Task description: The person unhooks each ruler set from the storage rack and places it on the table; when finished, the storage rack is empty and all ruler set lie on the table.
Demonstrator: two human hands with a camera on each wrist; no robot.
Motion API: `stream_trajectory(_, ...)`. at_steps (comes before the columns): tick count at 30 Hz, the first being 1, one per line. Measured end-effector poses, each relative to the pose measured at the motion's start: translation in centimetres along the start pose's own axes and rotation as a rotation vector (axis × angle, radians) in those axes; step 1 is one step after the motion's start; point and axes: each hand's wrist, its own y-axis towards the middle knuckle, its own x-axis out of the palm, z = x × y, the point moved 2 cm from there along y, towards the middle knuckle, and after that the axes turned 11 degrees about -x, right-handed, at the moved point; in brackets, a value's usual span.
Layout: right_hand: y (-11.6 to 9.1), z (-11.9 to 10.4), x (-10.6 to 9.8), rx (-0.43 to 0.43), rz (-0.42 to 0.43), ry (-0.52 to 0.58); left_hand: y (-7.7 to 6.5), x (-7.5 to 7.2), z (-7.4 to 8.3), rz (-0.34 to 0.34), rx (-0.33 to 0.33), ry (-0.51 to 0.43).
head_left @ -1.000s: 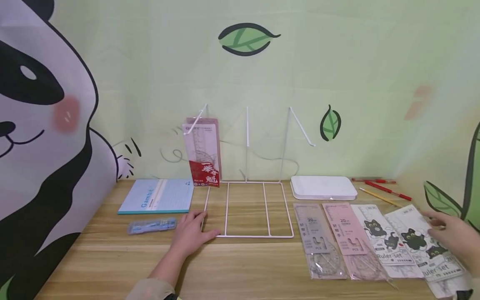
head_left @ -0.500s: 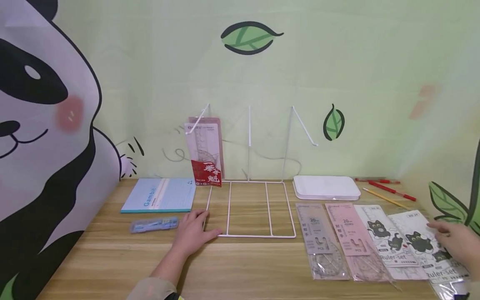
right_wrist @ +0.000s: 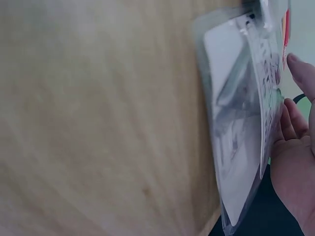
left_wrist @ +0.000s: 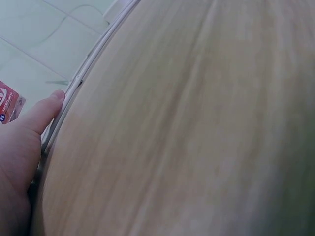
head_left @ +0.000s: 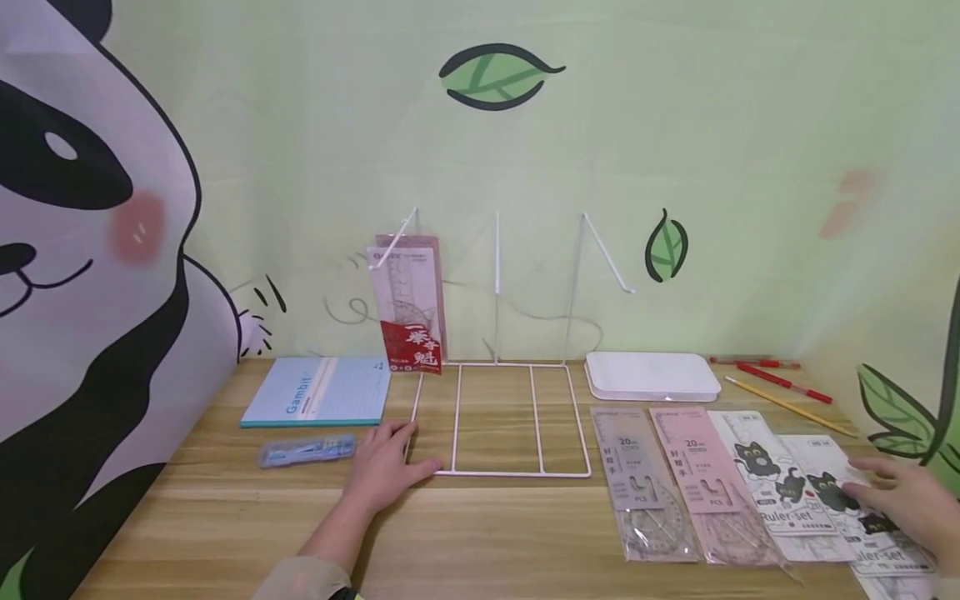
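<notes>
My left hand (head_left: 386, 458) rests on the front left corner of a white wire display rack (head_left: 517, 475), its thumb along the front wire in the left wrist view. Two or more ruler-set packs hang from the rack's left hook, the front pack (head_left: 410, 292) with a red lower part. My right hand (head_left: 903, 500) is at the right edge of a white cat-print ruler-set pack (head_left: 828, 475), thumb and fingers spread apart. Another pack lies partly under it. To its left lie a second cat-print pack (head_left: 772, 475), a pink pack (head_left: 701, 467) and a grey pack (head_left: 633, 475).
A blue notebook (head_left: 318, 392) and a blue pen-like item in a clear case (head_left: 307, 451) lie left of the rack. At the right stand a white flat box (head_left: 652, 376), red pens (head_left: 783, 382) and a yellow pencil (head_left: 787, 406). A printed wall cloth rises behind.
The rightmost cat-print pack has slid a little toward me, and my right hand has moved down with it, its thumb now reaching over the pack. My left hand stays on the rack.
</notes>
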Motion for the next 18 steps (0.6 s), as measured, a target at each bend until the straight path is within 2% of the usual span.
stream_trajectory(6,-0.27,-0.91,0.32,-0.085,-0.017,-0.039,-0.10,-0.15,-0.22,0.006,-0.006,-0.011)
stream_trajectory(11,-0.14,-0.73,0.56,-0.088,-0.027,-0.114,-0.14,-0.23,-0.11,0.009,0.004,-0.007)
stream_trajectory(18,-0.52,-0.36,0.95,0.070,0.012,-0.215,0.01,-0.18,0.24,0.013,0.017,0.001)
